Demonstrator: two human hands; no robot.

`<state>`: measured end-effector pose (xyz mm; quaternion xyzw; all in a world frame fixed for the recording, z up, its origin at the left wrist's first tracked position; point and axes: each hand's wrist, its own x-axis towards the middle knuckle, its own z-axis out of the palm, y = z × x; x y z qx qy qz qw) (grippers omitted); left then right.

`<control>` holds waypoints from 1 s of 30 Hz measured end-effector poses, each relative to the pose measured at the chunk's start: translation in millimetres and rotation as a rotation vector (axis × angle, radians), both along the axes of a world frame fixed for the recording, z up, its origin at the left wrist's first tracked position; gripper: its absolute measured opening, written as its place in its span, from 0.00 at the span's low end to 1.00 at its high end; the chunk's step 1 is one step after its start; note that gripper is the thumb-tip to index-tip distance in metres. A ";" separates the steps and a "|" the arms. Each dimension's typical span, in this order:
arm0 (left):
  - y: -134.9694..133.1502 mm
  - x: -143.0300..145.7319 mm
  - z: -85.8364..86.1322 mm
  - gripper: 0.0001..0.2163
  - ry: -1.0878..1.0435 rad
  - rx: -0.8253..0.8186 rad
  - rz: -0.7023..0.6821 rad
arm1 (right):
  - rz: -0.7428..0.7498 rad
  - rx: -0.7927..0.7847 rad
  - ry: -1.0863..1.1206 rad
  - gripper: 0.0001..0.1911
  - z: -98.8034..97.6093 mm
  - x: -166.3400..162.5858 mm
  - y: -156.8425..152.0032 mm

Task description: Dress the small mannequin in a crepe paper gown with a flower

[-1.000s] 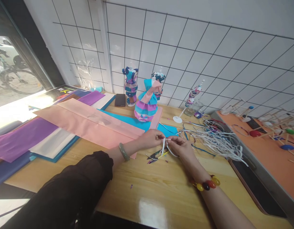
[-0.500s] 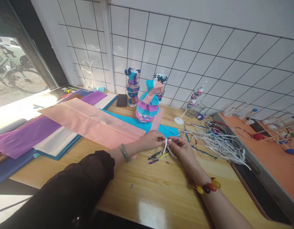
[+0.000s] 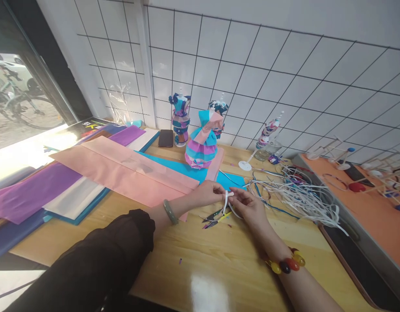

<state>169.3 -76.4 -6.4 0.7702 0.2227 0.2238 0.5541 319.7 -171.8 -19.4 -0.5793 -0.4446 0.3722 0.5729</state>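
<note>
Between my two hands a narrow white ribbon (image 3: 226, 203) is folded over itself, with its ends hanging down. My left hand (image 3: 210, 192) pinches it from the left with thumb and finger. From the right, the fingertips of my right hand (image 3: 248, 204) close on the same ribbon. Under the hands, thread snips (image 3: 214, 218) with black and yellow parts lie on the wooden table (image 3: 186, 242). Just behind stands a small dress form in a layered dress (image 3: 202, 145) of blue, pink and purple, beside a pink strip (image 3: 215, 164).
Pink sheets (image 3: 128, 171) and purple sheets (image 3: 61, 180) spread over the left side. A heap of ribbons (image 3: 304, 195) lies at right, near an orange board (image 3: 375, 212) with stick models. A phone (image 3: 166, 138), another dressed form (image 3: 180, 119) and a glass (image 3: 268, 149) stand by the wall.
Both hands keep their pinch on the white ribbon, with only a slight shift of the fingers. The whole view has moved a little.
</note>
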 end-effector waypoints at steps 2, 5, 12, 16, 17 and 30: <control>0.7 -0.8 1.4 0.12 0.022 -0.021 -0.012 | -0.006 0.002 0.008 0.20 0.7 -0.7 -0.4; 0.6 -1.2 4.2 0.12 0.050 -0.056 -0.011 | -0.019 -0.010 0.001 0.21 1.5 -1.1 -1.3; 1.5 0.9 1.2 0.12 0.055 -0.156 -0.013 | -0.001 -0.021 -0.021 0.20 1.9 -3.2 -2.4; 4.2 1.3 -3.3 0.15 0.090 -0.177 -0.036 | -0.003 -0.013 -0.006 0.20 1.2 -5.2 -3.6; 4.5 1.3 -3.7 0.15 0.086 -0.189 -0.039 | -0.009 -0.013 -0.011 0.20 1.1 -5.6 -3.9; 10.6 -2.6 -1.9 0.13 0.096 -0.205 -0.140 | 0.001 -0.032 -0.068 0.17 1.9 -3.4 -4.7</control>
